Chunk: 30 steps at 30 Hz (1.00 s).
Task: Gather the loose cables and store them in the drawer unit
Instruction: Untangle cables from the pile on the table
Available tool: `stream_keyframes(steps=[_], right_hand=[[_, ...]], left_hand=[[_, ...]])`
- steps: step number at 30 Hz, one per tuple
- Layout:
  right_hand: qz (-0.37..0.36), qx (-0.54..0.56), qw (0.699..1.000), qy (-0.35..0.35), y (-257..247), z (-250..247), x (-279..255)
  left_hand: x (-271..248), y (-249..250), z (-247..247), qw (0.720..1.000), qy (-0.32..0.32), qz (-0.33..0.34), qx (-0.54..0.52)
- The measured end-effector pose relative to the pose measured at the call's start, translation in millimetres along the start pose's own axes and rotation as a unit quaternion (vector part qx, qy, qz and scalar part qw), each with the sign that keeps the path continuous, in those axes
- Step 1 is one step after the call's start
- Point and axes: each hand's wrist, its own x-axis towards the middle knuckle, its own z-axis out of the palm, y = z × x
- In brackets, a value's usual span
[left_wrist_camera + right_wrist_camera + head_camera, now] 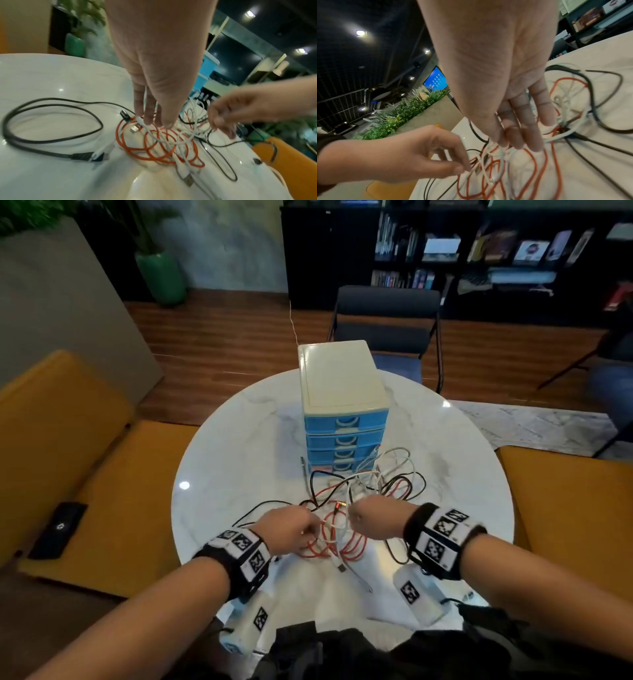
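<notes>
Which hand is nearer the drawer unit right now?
Right. The right hand is over the cable tangle just in front of the drawer unit; the left hand sits farther toward the person, over the orange cable.

Glossy marble-look table (239, 446); plastic drawer unit (342, 392)

Orange cable (155, 151), white cable (184, 133) and black cable (51, 142) on a white marbled counter (239, 446); cream-topped drawer unit (342, 378) with blue drawers; yellow seats (85, 474)

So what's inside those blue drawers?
Can't tell: all four drawers are closed and opaque. The cables lie on the table in front, both hands' fingers in the tangle.
</notes>
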Motion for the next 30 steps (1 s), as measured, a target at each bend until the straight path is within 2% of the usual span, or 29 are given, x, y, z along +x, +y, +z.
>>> stream_keyframes(steps=[3,8,11,13,15,18,20,23,26,30], right_hand=[[-0.022,-0.003,0.998,0.066,-12,-4,10],[-0.029,-0.023,0.997,0.069,-18,0,9],[-0.025,-0.017,0.997,0.072,-14,4,9],[-0.018,-0.006,0.997,0.073,-9,3,11],[-0.017,0.016,0.996,0.08,-5,1,13],[-0.042,0.048,0.991,0.118,-4,-5,15],[-0.066,0.067,0.984,0.149,-7,-12,17],[-0.093,0.134,0.965,0.205,-13,-20,21],[-0.11,0.201,0.945,0.235,-12,-25,23],[-0.11,0.14,0.95,0.255,-2,-30,23]], left_hand=[[14,15,12,0.998,-0.031,0.005,0.052],[28,22,31,0.989,-0.049,-0.014,0.142],[30,20,26,0.987,-0.018,-0.006,0.162],[29,16,18,0.99,0.026,0.004,0.138],[26,10,6,0.995,0.074,0.002,0.066],[23,0,-17,0.99,0.137,0.036,0.013],[18,-2,-36,0.987,0.154,0.043,-0.031],[9,-5,-60,0.974,0.199,0.024,-0.109],[4,-13,-71,0.957,0.252,0.025,-0.144],[-1,-31,-72,0.935,0.305,-0.046,-0.175]])
